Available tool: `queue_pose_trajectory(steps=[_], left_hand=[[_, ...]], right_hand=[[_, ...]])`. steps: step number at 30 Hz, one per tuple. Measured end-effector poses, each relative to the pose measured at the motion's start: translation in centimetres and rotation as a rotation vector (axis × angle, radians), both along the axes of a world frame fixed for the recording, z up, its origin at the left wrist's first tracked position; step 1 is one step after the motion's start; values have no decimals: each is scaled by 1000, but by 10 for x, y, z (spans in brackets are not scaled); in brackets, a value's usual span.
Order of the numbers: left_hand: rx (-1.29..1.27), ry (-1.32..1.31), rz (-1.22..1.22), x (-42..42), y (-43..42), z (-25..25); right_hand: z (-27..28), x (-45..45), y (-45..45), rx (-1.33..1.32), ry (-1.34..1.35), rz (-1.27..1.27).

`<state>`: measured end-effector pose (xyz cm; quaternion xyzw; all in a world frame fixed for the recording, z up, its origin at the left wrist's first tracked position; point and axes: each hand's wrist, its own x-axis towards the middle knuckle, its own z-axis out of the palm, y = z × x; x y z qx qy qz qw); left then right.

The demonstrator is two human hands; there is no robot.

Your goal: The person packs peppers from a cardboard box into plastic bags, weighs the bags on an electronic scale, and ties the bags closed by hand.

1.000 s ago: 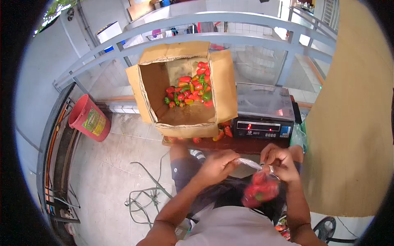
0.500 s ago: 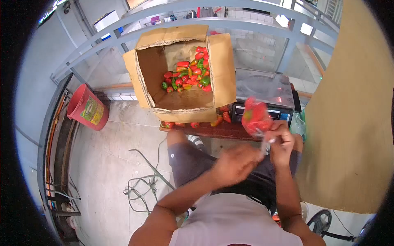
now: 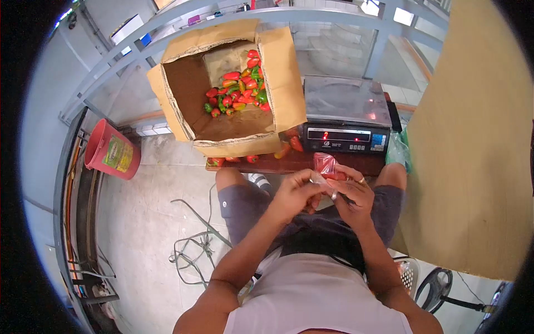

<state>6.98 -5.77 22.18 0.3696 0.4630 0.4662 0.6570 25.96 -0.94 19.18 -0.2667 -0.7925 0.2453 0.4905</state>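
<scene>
Between my hands, just in front of the wooden bench, is a clear plastic bag of red peppers [image 3: 324, 163]. My left hand [image 3: 295, 195] pinches the gathered plastic at the bag's neck. My right hand [image 3: 354, 195], with rings on it, is closed around the bag's other side. Behind the bag stands a digital weighing scale [image 3: 346, 137] with red digits lit and a bare-looking plate. To its left, a tilted open cardboard box [image 3: 286, 72] holds several red, green and orange peppers [image 3: 239, 92].
Loose peppers [image 3: 282, 150] lie on the bench [image 3: 311, 163] by the box. A pink bucket [image 3: 114, 150] stands on the floor at left. Green strapping [image 3: 192, 250] lies tangled on the tiles. A large tan panel [image 3: 473, 156] rises close on my right; railings run behind.
The bag has come down and left, nearer my lap, and my hands have drawn together at its neck. The scale's display now shows red digits. The view has shifted slightly.
</scene>
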Motion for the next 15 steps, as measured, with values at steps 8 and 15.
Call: queue_pose_trajectory(steps=[8,15], left_hand=[[560,276,352,44,4,-30],[923,847,398,53,10,-32]], right_hand=[[-41,-18,-8,-473,404,-253],[-41,-27,-14,-1111,939,-75]])
